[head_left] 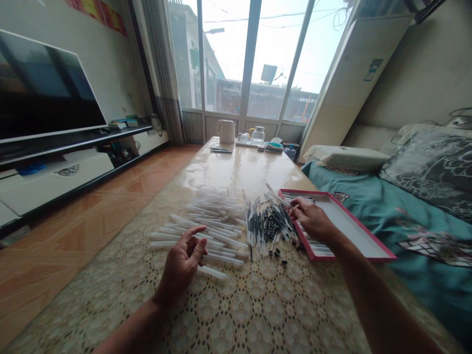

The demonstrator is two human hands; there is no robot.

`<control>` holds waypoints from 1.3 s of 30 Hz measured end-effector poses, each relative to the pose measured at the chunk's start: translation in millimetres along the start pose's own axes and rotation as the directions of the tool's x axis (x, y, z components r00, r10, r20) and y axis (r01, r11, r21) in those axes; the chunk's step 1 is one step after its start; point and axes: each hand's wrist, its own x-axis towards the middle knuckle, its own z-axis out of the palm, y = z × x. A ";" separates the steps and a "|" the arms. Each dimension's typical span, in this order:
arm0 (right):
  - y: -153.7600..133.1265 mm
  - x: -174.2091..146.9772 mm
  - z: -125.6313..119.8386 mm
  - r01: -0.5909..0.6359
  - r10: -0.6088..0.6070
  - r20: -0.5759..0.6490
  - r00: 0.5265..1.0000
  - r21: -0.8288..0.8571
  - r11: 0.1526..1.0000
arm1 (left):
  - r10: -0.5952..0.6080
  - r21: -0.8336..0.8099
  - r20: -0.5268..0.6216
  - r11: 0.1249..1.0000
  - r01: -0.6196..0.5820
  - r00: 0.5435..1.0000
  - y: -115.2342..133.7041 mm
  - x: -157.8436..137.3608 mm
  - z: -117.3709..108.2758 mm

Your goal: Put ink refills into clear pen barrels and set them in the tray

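My left hand (184,258) is over the near edge of a spread pile of whitish translucent pen barrels (217,221), index finger and thumb apart. One loose barrel (213,272) shows just under its fingers; whether they touch is unclear. Pinched in my right hand (308,216) is a slim pale pen (276,193), slanting up to the left above the near-left side of a pink-rimmed box (363,243). Some pens lie along that side of the box, partly hidden by my hand. Between both hands sits a heap of dark-and-clear pen parts (271,223), with small black caps (283,262) in front.
A patterned, glossy cover lies over the long table (228,305). At its far end are a pale kettle (226,132), a glass pot (258,134), a tissue pack (275,144) and dark pens (221,150). A teal-covered sofa (368,196) borders the right side.
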 end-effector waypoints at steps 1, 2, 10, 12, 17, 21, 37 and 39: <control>12.1 1.5 -7.2 -0.005 0.004 -0.013 1.000 -0.129 0.992 | -0.007 0.000 -0.001 1.000 0.007 1.000 0.1 0.4 -0.4; 24.8 1.2 -13.5 -0.017 0.013 -0.021 1.000 -0.170 0.985 | -0.013 -0.001 0.000 1.000 0.013 1.000 0.1 0.6 -0.7; 116.0 -32.2 -33.3 -0.107 0.139 0.015 0.990 -0.557 0.824 | -0.026 -0.030 -0.010 0.999 0.026 1.000 -1.3 1.5 0.2; 129.6 -36.8 -30.9 -0.073 0.124 0.052 0.991 -0.569 0.819 | -0.028 -0.033 -0.012 0.999 0.027 1.000 -2.2 1.6 0.0; 128.2 -33.4 -16.0 -0.046 0.028 -0.042 0.999 -0.512 0.857 | -0.003 0.014 -0.043 1.000 0.004 0.999 -5.3 1.9 -1.3; 75.2 -22.7 11.0 0.120 -0.163 -0.118 0.980 -0.309 0.944 | 0.136 0.210 -0.124 0.972 -0.108 0.983 -6.7 3.2 -3.8; -130.9 78.9 148.4 0.411 -0.366 0.214 0.906 -0.228 0.883 | 0.170 0.876 -0.031 0.479 -0.055 0.985 -31.1 18.4 -24.0; -136.4 89.3 157.3 0.384 -0.330 0.233 0.915 -0.252 0.888 | 0.112 0.881 -0.014 0.472 -0.041 0.994 -32.0 18.1 -23.0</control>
